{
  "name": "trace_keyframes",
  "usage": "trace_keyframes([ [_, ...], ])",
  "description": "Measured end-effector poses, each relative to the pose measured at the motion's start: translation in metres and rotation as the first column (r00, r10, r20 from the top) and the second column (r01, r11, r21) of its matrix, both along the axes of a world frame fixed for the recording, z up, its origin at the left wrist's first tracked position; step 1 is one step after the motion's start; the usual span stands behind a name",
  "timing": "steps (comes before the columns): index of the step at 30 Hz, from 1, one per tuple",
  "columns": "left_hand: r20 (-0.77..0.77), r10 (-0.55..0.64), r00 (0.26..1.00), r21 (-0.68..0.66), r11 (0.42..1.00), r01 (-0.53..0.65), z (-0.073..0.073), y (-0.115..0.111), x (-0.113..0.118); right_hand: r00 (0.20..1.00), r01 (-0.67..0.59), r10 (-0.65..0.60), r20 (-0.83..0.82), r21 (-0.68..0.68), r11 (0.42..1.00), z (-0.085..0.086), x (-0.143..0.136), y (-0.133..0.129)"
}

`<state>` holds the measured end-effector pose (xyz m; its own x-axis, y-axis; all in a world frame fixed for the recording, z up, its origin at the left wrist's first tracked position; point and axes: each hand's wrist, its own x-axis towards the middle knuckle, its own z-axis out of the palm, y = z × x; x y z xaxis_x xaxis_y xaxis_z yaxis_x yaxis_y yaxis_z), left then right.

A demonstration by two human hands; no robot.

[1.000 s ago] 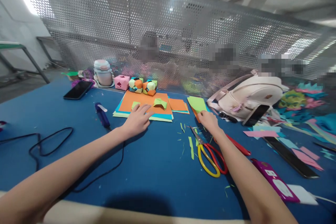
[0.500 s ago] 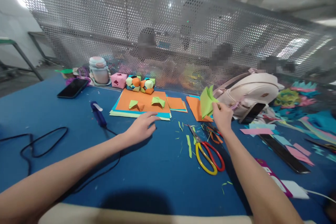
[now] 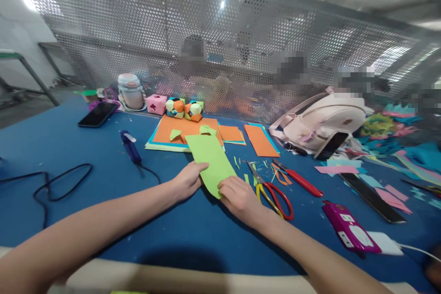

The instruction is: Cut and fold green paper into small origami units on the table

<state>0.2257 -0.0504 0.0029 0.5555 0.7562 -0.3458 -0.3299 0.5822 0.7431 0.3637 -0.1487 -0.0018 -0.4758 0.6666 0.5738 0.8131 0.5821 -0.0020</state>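
A strip of light green paper [image 3: 212, 161] is held between my two hands, tilted above the blue table. My left hand [image 3: 189, 179] pinches its left edge, thumb on top. At its lower right corner my right hand [image 3: 239, 197] grips the paper with bent fingers. Behind it lies a stack of orange, blue and pale green sheets [image 3: 161, 131], bearing two small folded green pieces [image 3: 176, 135]. Red-and-yellow-handled scissors [image 3: 275, 200] rest beside my right hand, partly hidden by it.
At the back stand a bottle [image 3: 131, 92], a pink paper cube [image 3: 156, 104] and two multicoloured paper shapes [image 3: 175, 108]. A corded blue tool [image 3: 130, 147] lies left. To the right are a red-handled cutter [image 3: 305, 182], a purple device [image 3: 351, 229] and a pale backpack [image 3: 324, 119].
My right hand has brought green paper from the orange stack at the right to the middle. My left hand, open before, has closed on its edge.
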Motion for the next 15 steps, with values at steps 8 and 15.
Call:
trace_keyframes([
  [8,-0.085,0.018,0.996,0.014,1.000,-0.017,0.003,-0.008,-0.029,0.977,0.202,-0.215,0.004,-0.365,0.909,0.015,0.018,0.015],
  [15,-0.132,0.032,0.991,0.007,0.999,-0.031,-0.003,-0.005,-0.040,0.620,0.735,-0.771,0.144,-0.450,0.507,0.020,0.145,0.098],
])
